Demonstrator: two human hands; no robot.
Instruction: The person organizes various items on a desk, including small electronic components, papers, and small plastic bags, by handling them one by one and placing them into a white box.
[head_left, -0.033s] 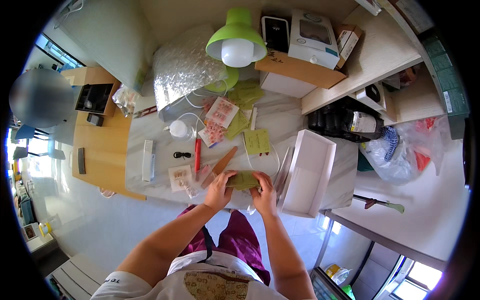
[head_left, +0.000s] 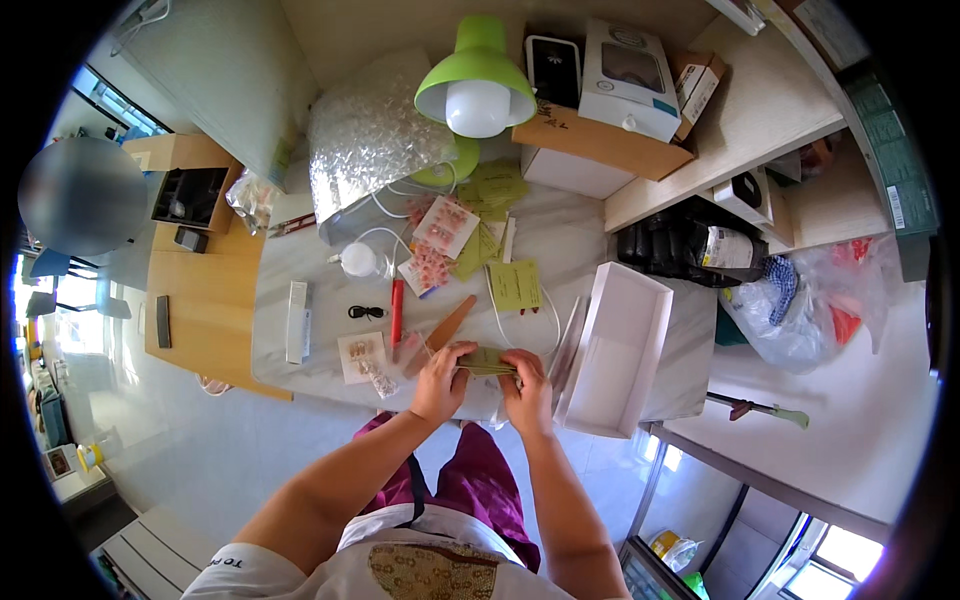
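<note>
Between my two hands, at the table's front edge, is a small stack of olive-green cards [head_left: 486, 362]. My left hand [head_left: 440, 385] pinches its left end, and my right hand [head_left: 527, 388] grips the right end. The stack is tilted, so mostly its edges show. Just beyond lies a single green card [head_left: 515, 286] with handwriting on it. A brown tapered strip [head_left: 450, 322] and a white card with small beads or nails [head_left: 362, 357] rest left of my hands. More green cards [head_left: 492, 190] are spread farther back, partly under pink-patterned white cards [head_left: 445, 225].
An open white box [head_left: 617, 350] stands at the right. A green desk lamp [head_left: 476, 85] rises at the back beside bubble wrap [head_left: 365, 140]. A red pen-like stick [head_left: 397, 310], a coiled black cable [head_left: 366, 312] and a narrow white box [head_left: 297, 322] lie on the left.
The card stack has tipped, so its face shows less and its edges more. My fingers have shifted slightly around it.
</note>
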